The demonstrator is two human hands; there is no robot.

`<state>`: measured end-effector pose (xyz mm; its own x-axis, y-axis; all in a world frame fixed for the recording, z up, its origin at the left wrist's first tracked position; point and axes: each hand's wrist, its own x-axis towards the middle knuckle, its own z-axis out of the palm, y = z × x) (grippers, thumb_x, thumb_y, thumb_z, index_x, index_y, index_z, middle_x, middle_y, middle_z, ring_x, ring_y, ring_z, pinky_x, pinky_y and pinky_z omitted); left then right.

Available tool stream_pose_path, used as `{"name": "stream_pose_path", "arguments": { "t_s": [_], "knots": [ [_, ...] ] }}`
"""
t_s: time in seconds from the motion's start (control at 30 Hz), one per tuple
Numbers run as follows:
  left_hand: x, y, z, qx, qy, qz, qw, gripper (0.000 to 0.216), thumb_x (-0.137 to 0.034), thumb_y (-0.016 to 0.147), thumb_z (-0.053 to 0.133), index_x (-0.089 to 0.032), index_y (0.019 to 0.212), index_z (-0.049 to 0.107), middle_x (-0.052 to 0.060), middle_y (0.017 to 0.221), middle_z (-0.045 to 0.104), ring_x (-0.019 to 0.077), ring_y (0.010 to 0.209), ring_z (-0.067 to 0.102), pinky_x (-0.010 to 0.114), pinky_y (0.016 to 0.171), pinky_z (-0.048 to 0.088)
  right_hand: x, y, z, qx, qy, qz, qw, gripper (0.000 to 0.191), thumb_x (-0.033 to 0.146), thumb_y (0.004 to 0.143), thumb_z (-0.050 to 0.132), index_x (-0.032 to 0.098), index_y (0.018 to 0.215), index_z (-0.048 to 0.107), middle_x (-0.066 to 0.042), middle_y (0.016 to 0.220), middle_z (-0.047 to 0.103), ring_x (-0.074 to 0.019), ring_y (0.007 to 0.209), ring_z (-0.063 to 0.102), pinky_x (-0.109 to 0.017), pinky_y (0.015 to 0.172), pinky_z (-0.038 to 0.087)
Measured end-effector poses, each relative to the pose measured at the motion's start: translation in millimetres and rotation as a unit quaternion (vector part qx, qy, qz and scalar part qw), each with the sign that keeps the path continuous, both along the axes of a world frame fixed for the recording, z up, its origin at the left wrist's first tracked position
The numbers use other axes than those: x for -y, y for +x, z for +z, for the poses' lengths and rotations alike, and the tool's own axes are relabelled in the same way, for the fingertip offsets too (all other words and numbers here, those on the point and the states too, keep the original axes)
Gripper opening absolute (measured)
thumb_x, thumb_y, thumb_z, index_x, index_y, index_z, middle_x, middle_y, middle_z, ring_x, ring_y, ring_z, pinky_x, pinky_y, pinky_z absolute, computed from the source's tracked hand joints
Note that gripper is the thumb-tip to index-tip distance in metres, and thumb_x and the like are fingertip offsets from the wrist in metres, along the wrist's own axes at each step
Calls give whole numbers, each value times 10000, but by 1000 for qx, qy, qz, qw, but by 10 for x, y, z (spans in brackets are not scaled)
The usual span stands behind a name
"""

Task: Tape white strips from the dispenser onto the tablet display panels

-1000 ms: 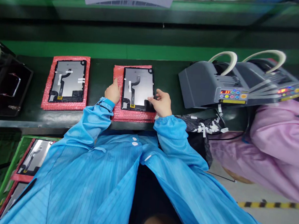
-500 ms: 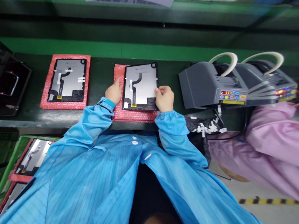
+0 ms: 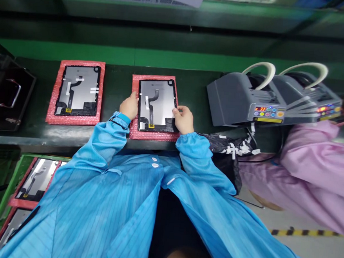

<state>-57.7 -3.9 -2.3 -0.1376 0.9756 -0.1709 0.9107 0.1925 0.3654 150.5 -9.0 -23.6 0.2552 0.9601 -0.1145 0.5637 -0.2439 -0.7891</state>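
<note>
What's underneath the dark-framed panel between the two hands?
Pink bubble wrap shows past the edges of the panel. Whatever is directly beneath its middle is covered and can't be seen.

Gap btwn L panel (image 3: 88, 82) & L hand (image 3: 129, 105), w/ grey machine (image 3: 230, 99) in way at R.

Forearms (image 3: 102, 141) forward, left grip (image 3: 129, 107) with index finger (image 3: 133, 96) extended, right grip (image 3: 184, 120) half-curled.

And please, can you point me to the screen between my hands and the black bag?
Screen (image 3: 158, 105), head view: middle of its grey panel.
Black bag (image 3: 229, 166), head view: its dark hanging part.
</note>
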Motion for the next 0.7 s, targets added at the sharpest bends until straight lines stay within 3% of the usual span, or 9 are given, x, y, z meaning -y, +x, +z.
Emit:
{"name": "stream_pose_path", "arguments": {
  "t_s": [0.13,0.3,0.43,0.5,0.57,0.63,0.7],
  "knots": [
    [-29,-20,-13,-19,-3,-12,1000,483,-239,996,332,-162,1469,396,164,1193,693,301,1091,674,376,910,510,18,2,24,97,17,47,994,246,278,844,520,117,996,627,-117,862,710,-238,839,655,-362,841,488],
    [-29,-33,-8,-21,-9,-13,1000,509,-249,994,338,-162,1495,346,158,1172,701,290,1089,678,368,911,510,69,-100,120,222,-11,86,971,371,285,902,495,86,1180,641,-199,1052,710,-296,974,677,-385,873,486],
    [-28,-44,17,-18,-7,-18,1000,501,-250,989,343,-170,1483,352,160,1159,703,299,1087,678,381,908,509,153,43,158,258,33,78,962,296,302,906,495,112,993,705,-187,966,703,-287,920,670,-381,839,484],
    [-39,-56,30,-18,-8,-19,1000,489,-259,985,351,-192,1469,368,152,1143,710,303,1085,679,388,908,509,232,292,133,186,89,19,978,301,331,919,464,141,823,677,-112,790,675,-223,794,654,-339,775,487],
    [-58,-71,40,-19,-7,-14,1000,480,-269,978,368,-203,1453,382,153,1116,716,310,1074,682,399,906,511,342,617,100,71,144,-90,983,365,419,934,431,175,715,589,-14,599,555,-150,605,575,-281,651,469],
    [-87,-81,45,-22,1,-6,1000,473,-270,967,389,-204,1436,398,163,1094,718,327,1065,684,423,901,513,455,937,91,-39,178,-219,959,414,527,925,421,198,685,497,48,528,438,-98,477,465,-225,520,403],
    [-115,-80,48,-24,13,-3,1000,464,-265,958,403,-202,1418,418,176,1087,715,351,1065,679,457,898,512,523,1183,121,-118,182,-318,923,436,584,903,442,206,684,440,66,529,415,-74,433,415,-191,443,333]
  ]
}}
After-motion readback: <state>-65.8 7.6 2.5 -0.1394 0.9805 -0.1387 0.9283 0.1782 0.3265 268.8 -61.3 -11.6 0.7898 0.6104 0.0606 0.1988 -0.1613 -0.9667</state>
